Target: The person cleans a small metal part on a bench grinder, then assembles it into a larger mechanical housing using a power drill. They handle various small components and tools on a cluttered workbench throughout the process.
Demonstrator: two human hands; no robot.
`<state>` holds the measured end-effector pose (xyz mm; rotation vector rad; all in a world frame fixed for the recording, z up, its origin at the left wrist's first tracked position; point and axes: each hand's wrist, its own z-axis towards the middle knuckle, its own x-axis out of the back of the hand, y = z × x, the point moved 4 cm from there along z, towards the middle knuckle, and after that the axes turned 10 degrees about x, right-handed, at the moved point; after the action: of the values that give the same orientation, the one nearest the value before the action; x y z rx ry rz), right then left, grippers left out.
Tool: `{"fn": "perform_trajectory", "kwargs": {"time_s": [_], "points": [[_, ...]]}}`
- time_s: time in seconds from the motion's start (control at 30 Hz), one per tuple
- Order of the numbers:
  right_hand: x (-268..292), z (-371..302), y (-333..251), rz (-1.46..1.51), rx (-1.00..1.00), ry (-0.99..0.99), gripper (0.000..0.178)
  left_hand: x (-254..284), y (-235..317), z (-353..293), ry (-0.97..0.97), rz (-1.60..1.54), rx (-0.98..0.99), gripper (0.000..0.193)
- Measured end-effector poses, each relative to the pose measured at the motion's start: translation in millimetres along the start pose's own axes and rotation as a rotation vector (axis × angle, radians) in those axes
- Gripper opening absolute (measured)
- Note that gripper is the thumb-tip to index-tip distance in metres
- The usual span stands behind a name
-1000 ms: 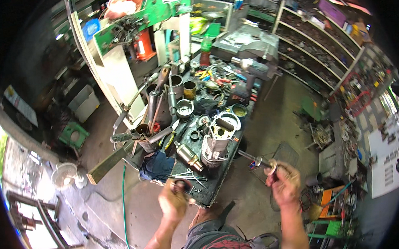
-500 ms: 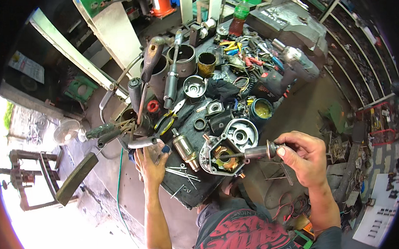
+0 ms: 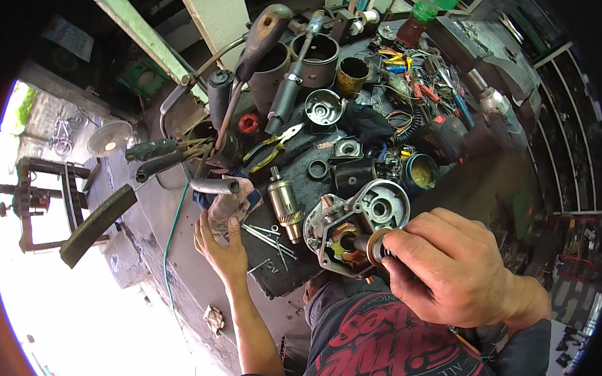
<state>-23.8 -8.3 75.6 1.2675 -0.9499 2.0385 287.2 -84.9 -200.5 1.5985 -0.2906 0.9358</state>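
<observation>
Looking over the dark desk (image 3: 299, 152), I see a metal housing (image 3: 368, 215). The right hand (image 3: 452, 269) is pinching tight, the left hand (image 3: 223, 257) spread open against a crumpled cloth (image 3: 228, 210). A cylindrical armature (image 3: 284, 205) lies between cloth and housing. The pinched piece, a ringed rod (image 3: 373, 245), points into the housing's opening.

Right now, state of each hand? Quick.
Left hand: open, fingers at the rag.
Right hand: closed, holding the flanged metal part.

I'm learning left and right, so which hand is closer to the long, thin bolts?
Left. The left hand is just left of the bolts; the right hand is farther off to their right, beyond the metal housing.
</observation>
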Motion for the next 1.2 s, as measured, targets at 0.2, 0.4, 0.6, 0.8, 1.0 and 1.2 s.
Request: {"fn": "perform_trajectory", "kwargs": {"time_s": [0.2, 0.4, 0.6, 0.8, 1.0, 1.2], "points": [[-6.5, 14.2, -6.4, -0.034, 0.074, -0.074, 0.028, 10.1, -5.6, -22.3, -0.013, -0.094, 0.066, 0.066], [-13.3, 21.6, -12.1, -0.118, 0.148, -0.205, 0.026, 15.9, 5.5, -45.4, -0.076, -0.232, 0.097, 0.067], [-20.2, 33.9, -5.2, 0.08, 0.067, -0.355, 0.032, 13.7, 54.4, -80.6, -0.488, -0.634, -0.096, 0.093], [-15.6, 54.2, 14.5, 0.26, -0.078, -0.53, 0.045, 7.4, 117.9, -104.9, -0.752, -0.708, -0.347, 0.13], [-23.6, 60.7, 32.3, 0.301, -0.32, -0.575, 0.091, 9.9, 148.7, -98.8, -0.787, -0.795, -0.411, 0.138], [-41.9, 56.4, 44.8, 0.204, -0.333, -0.704, 0.092, 5.7, 157.6, -98.4, -0.845, -0.755, -0.308, 0.12]]}}
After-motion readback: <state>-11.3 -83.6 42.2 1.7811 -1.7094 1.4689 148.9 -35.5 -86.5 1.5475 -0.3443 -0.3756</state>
